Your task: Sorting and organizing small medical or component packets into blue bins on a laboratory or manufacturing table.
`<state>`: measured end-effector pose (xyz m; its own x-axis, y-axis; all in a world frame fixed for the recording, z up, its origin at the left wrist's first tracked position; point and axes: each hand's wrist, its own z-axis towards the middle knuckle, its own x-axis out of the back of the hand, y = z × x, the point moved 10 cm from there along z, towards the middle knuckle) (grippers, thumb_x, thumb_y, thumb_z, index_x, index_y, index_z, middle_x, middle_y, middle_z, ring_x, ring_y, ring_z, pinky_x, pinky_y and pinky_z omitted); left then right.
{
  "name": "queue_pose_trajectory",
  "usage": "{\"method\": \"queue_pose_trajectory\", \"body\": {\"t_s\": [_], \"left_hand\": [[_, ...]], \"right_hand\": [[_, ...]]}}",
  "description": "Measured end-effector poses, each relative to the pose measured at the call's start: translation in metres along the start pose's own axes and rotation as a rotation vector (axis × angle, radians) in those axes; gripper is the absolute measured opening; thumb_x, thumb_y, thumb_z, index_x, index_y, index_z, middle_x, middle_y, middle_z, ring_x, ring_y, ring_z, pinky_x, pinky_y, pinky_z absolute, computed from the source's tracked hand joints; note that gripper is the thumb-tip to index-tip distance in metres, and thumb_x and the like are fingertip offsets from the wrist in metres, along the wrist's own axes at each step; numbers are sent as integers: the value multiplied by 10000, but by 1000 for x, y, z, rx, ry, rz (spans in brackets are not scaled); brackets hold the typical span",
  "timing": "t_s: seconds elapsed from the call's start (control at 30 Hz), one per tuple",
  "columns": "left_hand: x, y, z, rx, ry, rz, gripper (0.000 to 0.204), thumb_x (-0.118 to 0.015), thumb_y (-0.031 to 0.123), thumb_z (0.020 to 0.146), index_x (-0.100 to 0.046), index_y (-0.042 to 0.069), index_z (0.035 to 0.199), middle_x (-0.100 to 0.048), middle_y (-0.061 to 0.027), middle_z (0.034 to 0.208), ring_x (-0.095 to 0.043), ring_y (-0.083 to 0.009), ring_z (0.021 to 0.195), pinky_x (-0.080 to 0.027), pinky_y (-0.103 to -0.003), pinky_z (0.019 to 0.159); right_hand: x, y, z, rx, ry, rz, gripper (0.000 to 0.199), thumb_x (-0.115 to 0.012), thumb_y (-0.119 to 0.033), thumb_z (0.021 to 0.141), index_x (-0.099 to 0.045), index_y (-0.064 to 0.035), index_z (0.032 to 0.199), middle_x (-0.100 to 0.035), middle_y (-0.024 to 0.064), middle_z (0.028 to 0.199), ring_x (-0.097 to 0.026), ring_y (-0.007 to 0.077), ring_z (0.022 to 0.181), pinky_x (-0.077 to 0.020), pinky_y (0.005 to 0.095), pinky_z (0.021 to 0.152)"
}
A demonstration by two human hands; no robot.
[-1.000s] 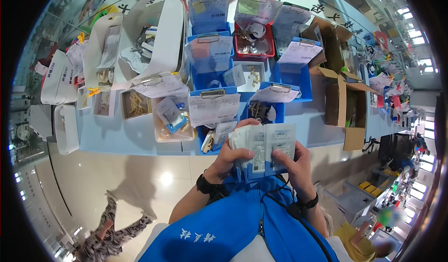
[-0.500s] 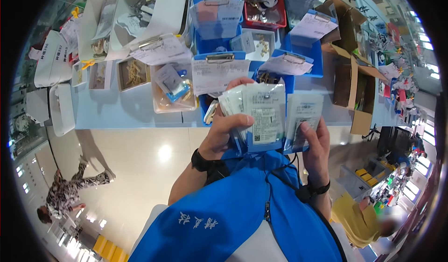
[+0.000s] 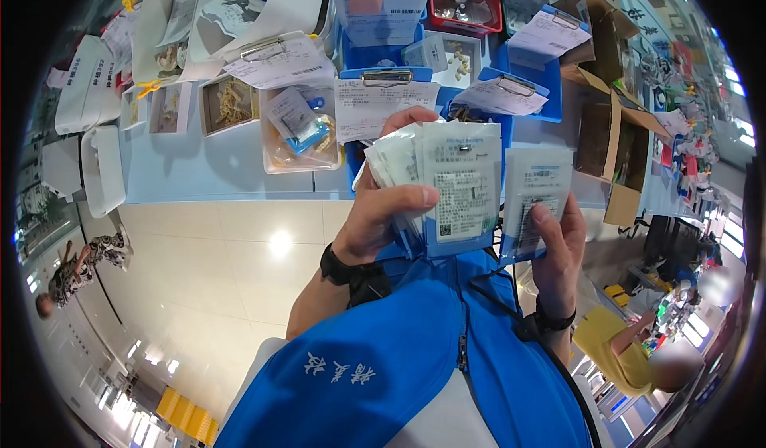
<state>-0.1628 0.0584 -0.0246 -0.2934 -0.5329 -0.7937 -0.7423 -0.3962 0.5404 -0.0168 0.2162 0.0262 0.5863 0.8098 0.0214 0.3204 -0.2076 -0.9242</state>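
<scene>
My left hand is closed around a fanned stack of small clear packets with white printed labels and blue lower edges. Its thumb presses on the front of the stack. A single packet of the same kind is pinched in my right hand, thumb across its label, a little to the right of the stack. Both hands are held in front of my chest, near the table's front edge. Behind the stack, a blue bin with a clipboard and paper sheet is partly hidden.
On the table stand a clear tub with bagged parts, small boxes of gold-coloured pieces, blue bins, a red bin and open cardboard boxes. One person is at the far left, another in yellow at lower right.
The single packet and my right hand have shifted slightly right, and the stack has risen a little in view. The person on the left has moved further left.
</scene>
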Motion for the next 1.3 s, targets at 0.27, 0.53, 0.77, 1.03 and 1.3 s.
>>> {"method": "queue_pose_trajectory", "body": {"t_s": [0.27,0.53,0.77,1.03,1.3], "left_hand": [[4,-16,-4,54,-5,16,822,-783,107,695,-428,102,1436,-586,-81,1272,-583,-220,1216,-465,-355,1049],[-5,-48,-6,166,-129,226,824,-818,153,756,-423,53,1472,-575,-74,1336,-562,-188,1241,-454,-331,1053],[-4,-52,-5,168,-145,185,818,-808,140,770,-417,75,1486,-589,-94,1342,-581,-203,1243,-478,-350,1052],[-16,-53,-1,198,-196,117,808,-795,117,780,-412,85,1490,-625,-137,1338,-597,-240,1270,-465,-377,1087],[-19,-100,-22,354,-232,234,936,-844,180,737,-393,91,1553,-556,-85,1418,-533,-204,1297,-402,-351,1117]], "right_hand": [[-1,31,1,-118,-50,67,396,-713,-181,943,-615,32,1262,-717,112,1138,-685,142,987,-539,291,886],[-6,63,1,-283,-100,150,413,-723,-182,936,-615,53,1257,-717,127,1122,-697,148,945,-562,279,829],[28,59,10,-184,58,364,366,-685,-191,970,-612,26,1256,-710,100,1152,-701,142,992,-566,286,871],[41,55,3,-175,-29,301,452,-722,-218,936,-586,30,1289,-705,107,1161,-696,160,1018,-559,298,907],[24,72,-18,-321,-250,173,590,-812,-122,831,-581,15,1356,-693,100,1212,-657,161,1098,-522,316,976]]}}
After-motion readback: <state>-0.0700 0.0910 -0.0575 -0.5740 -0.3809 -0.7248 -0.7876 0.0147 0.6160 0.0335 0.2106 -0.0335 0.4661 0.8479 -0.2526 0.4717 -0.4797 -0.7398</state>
